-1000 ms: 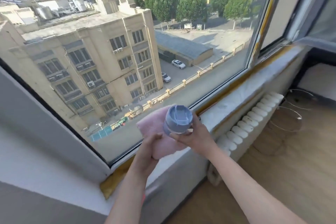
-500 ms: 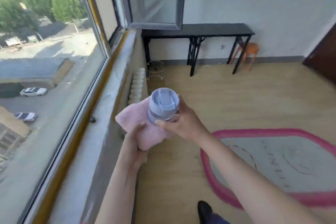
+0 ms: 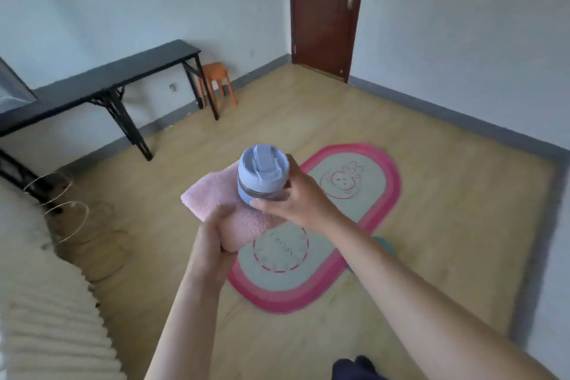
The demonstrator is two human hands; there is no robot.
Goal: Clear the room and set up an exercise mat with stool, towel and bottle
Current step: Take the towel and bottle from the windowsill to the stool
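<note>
1. A dark shape sits at the bottom edge, close to me. It is blurred, and I cannot tell what it is.
2. A white ribbed radiator fills the lower left.
3. My left hand is clenched round the near end of the towel.
4. The towel is pink and folded. I hold it in the air, roughly level, above the floor.
5. My right hand grasps the bottle, with fingers and thumb wrapped round its body just below the lid.
6. The bottle is upright with its pale blue lid facing up. Its base appears to meet the top of the towel, but my fingers hide the contact.
7. The mat lies flat on the wooden floor below and beyond my hands. It is oval, with a pink border and a grey centre carrying red line drawings.
8. A teal item shows at the mat's edge, mostly hidden behind my right forearm.
9. Loops of cable lie on the floor to the left, beside the radiator.
10. A black table stands along the far left wall.
11. The orange stool stands at the table's right end, against the wall and well apart from the mat.
12. A brown door is closed in the far corner.
</note>
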